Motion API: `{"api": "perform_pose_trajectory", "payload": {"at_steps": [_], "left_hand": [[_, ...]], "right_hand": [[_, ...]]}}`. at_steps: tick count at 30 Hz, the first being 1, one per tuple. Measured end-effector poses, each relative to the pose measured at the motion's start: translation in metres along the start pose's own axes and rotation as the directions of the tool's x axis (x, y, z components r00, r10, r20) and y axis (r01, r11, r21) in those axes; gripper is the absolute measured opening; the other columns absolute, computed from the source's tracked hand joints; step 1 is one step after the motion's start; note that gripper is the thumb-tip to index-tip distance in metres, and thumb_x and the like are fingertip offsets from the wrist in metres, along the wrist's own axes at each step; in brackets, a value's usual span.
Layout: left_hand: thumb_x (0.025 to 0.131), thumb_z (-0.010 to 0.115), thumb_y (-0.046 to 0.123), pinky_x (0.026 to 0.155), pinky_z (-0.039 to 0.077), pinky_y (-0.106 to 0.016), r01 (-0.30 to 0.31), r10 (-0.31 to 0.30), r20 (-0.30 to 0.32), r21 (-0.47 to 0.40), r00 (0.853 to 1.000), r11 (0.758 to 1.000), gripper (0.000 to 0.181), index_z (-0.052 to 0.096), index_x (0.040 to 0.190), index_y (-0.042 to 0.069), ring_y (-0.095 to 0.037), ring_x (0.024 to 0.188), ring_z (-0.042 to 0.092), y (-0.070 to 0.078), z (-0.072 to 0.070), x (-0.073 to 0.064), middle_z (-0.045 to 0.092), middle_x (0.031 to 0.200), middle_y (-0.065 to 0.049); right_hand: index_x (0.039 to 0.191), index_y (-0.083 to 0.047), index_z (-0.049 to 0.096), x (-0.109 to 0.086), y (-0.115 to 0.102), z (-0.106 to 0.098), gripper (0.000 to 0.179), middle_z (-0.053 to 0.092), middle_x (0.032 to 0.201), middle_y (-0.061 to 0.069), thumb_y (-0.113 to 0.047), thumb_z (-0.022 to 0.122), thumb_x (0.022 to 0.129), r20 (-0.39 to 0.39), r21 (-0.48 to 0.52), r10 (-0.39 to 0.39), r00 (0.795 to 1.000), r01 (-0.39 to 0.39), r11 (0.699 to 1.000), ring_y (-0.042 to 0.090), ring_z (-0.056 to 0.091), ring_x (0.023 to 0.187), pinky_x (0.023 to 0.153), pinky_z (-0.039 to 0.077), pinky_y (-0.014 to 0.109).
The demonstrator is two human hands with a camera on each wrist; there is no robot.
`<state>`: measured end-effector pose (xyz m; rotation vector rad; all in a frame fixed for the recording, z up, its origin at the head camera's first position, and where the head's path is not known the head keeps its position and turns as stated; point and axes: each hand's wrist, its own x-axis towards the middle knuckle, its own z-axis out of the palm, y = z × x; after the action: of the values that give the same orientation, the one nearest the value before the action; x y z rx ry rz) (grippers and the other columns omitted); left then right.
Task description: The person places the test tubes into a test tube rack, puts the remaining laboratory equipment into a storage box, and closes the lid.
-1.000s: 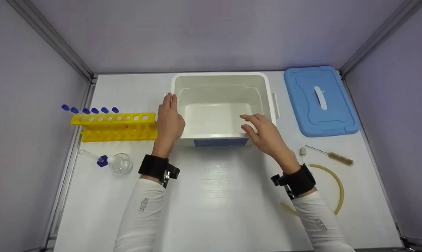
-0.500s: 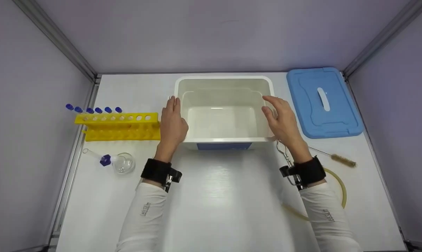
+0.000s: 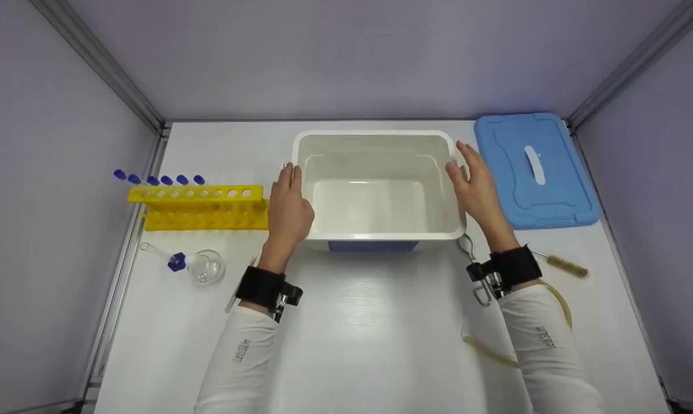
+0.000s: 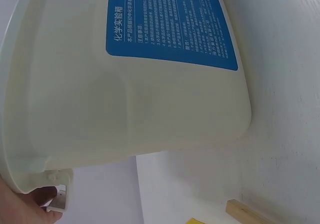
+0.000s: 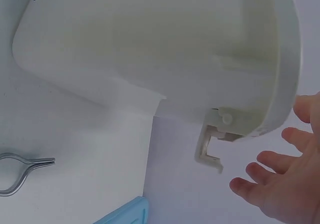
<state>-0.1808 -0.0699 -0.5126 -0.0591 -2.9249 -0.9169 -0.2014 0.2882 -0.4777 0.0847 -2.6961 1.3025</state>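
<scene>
A deep white plastic box (image 3: pixel 375 237) with a blue label (image 4: pixel 170 28) stands at the middle of the table, its lid off and its inside bare. My left hand (image 3: pixel 289 210) is at its left side. In the left wrist view, fingers (image 4: pixel 40 198) curl into the pale side latch (image 4: pixel 61 196) under the rim. My right hand (image 3: pixel 477 187) is beside the right rim, fingers spread and bent a little. The right wrist view shows these fingers (image 5: pixel 272 160) apart from the hanging right latch (image 5: pixel 207 144), holding nothing.
A blue lid (image 3: pixel 539 172) lies at back right. Left are a yellow rack (image 3: pixel 197 195) with several blue-capped tubes and a glass flask (image 3: pixel 207 268). Metal tongs (image 3: pixel 467 246), a bottle brush (image 3: pixel 568 266) and yellow tubing (image 3: pixel 493 352) lie right.
My right hand has moved from over the box's front right inside to outside its right rim. The box has come slightly nearer to me, my left hand staying at its side.
</scene>
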Motion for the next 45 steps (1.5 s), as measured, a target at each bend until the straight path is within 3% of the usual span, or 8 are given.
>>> {"api": "perform_pose_trajectory", "payload": {"at_steps": [6,10,13,17,26,33,45], "left_hand": [[0.099,0.045,-0.001,0.131,0.03,-0.052,0.004,-0.004,0.009,-0.012,1.0,1.0,0.063,0.036,0.161,-0.003,-0.041,0.157,0.035,0.003,0.003,-0.004,0.03,0.171,-0.022],[0.098,0.045,0.0,0.132,0.028,-0.052,0.014,-0.013,0.007,-0.022,1.0,1.0,0.063,0.036,0.161,-0.003,-0.039,0.158,0.033,0.003,0.004,-0.006,0.03,0.171,-0.021],[0.097,0.047,-0.003,0.129,0.032,-0.052,0.008,-0.008,-0.025,-0.021,1.0,1.0,0.063,0.038,0.159,-0.004,-0.041,0.155,0.038,0.002,0.004,-0.007,0.033,0.17,-0.022],[0.096,0.048,-0.005,0.125,0.038,-0.053,-0.013,0.012,-0.058,-0.028,0.998,1.0,0.062,0.041,0.157,-0.006,-0.044,0.151,0.042,0.003,0.005,-0.009,0.036,0.168,-0.024],[0.096,0.047,-0.005,0.13,0.031,-0.054,-0.007,0.004,-0.056,-0.052,0.998,0.999,0.062,0.04,0.158,-0.006,-0.041,0.156,0.036,0.007,0.007,-0.016,0.035,0.168,-0.024],[0.096,0.049,-0.004,0.131,0.029,-0.053,-0.005,0.002,-0.048,-0.067,0.999,0.998,0.062,0.04,0.157,-0.006,-0.04,0.158,0.034,0.008,0.006,-0.02,0.035,0.169,-0.024],[0.095,0.048,-0.003,0.129,0.034,-0.051,-0.023,0.019,-0.047,-0.077,0.999,0.997,0.062,0.041,0.157,-0.006,-0.041,0.157,0.036,0.006,0.004,-0.026,0.036,0.168,-0.024]], "right_hand": [[0.166,0.001,0.02,0.004,0.008,0.004,0.072,0.029,0.169,0.031,-0.026,0.054,0.109,0.082,-0.024,0.095,0.992,-0.093,0.995,0.049,0.037,0.153,0.128,0.029,0.061],[0.167,0.001,0.018,0.003,0.007,0.011,0.075,0.027,0.169,0.032,-0.027,0.054,0.107,0.09,-0.075,0.122,0.988,-0.115,0.991,0.048,0.028,0.158,0.131,0.024,0.06],[0.166,0.002,0.017,0.003,0.007,0.017,0.075,0.028,0.169,0.031,-0.025,0.054,0.107,0.089,-0.103,0.128,0.988,-0.119,0.988,0.046,0.029,0.158,0.131,0.025,0.058],[0.165,0.008,0.013,0.001,0.011,0.02,0.071,0.023,0.171,0.031,-0.016,0.049,0.108,0.091,-0.128,0.111,0.99,-0.099,0.987,0.045,0.024,0.16,0.133,0.022,0.054],[0.161,0.015,0.02,-0.01,0.017,0.019,0.063,0.027,0.166,0.037,0.0,0.043,0.104,0.055,-0.171,0.049,0.997,-0.038,0.984,0.05,0.025,0.158,0.133,0.02,0.057],[0.159,0.016,0.022,-0.016,0.018,0.02,0.062,0.04,0.154,0.044,0.0,0.043,0.103,0.021,-0.214,0.056,0.998,-0.05,0.976,0.055,0.04,0.146,0.121,0.036,0.064],[0.159,0.017,0.021,-0.02,0.017,0.019,0.06,0.041,0.155,0.042,0.0,0.04,0.105,0.039,-0.231,0.057,0.998,-0.046,0.972,0.053,0.042,0.146,0.12,0.039,0.062]]}}
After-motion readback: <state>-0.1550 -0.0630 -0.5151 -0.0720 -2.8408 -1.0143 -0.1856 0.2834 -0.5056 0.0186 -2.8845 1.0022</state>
